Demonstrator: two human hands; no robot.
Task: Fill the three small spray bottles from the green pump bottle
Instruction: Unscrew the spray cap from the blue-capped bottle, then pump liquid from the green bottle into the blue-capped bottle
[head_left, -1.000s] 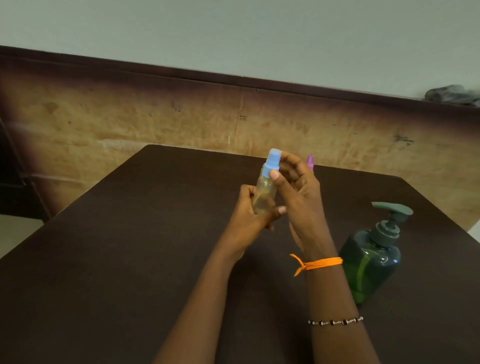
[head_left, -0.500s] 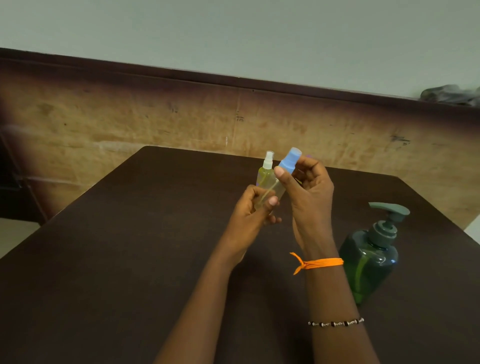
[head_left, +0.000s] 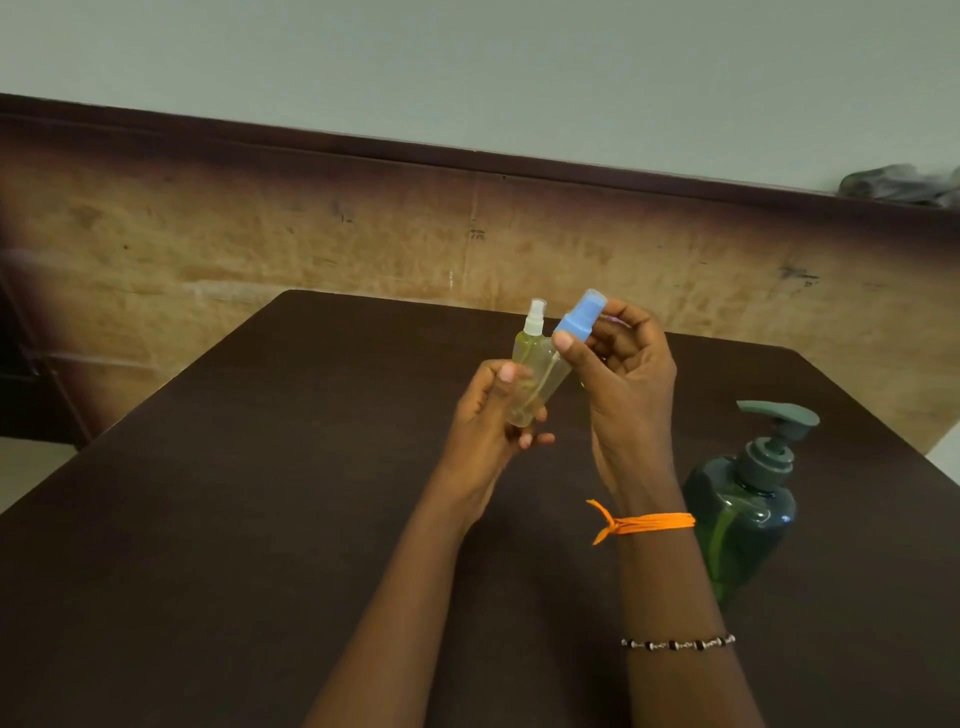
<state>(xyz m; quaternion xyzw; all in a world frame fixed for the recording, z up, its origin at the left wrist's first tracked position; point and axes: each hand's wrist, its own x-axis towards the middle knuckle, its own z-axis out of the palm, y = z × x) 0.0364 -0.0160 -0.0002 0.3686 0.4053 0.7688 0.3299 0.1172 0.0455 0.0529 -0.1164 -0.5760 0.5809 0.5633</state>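
Note:
My left hand (head_left: 483, 431) grips a small clear spray bottle (head_left: 537, 379) of pale yellow liquid above the middle of the table, tilted slightly right. Its white spray nozzle (head_left: 535, 317) is bare. Just right of the nozzle, my right hand (head_left: 634, 395) pinches the blue cap (head_left: 579, 314) between thumb and fingers, off the bottle. The green pump bottle (head_left: 743, 514) stands upright on the table to the right of my right wrist. Any other small bottles are hidden behind my right hand.
The dark brown table (head_left: 260, 519) ends at a far edge close behind my hands, with a worn tan wall panel (head_left: 311, 244) beyond. A grey bundle (head_left: 904, 184) lies on the ledge at the top right.
The blue cap came off the small bottle: my right hand drew it up and to the right, which bared the white nozzle. My left hand kept its hold on the bottle.

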